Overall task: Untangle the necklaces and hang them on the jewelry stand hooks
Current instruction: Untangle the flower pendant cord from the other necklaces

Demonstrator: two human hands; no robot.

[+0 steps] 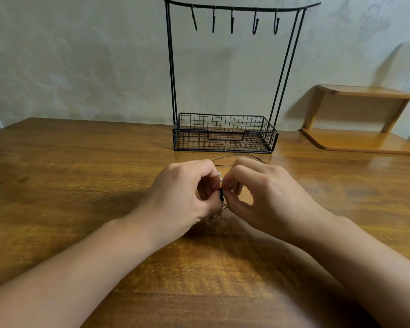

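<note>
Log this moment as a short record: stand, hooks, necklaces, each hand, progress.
stand: black wire jewelry stand upright at the back of the wooden table, basket base
hooks: five hooks on the top bar, all bare
necklaces: tangled necklaces between both hands; a thin dark cord trails toward the stand
left hand: left hand pinches the tangle
right hand: right hand pinches the tangle
progress: untangling under way, nothing hung
</note>
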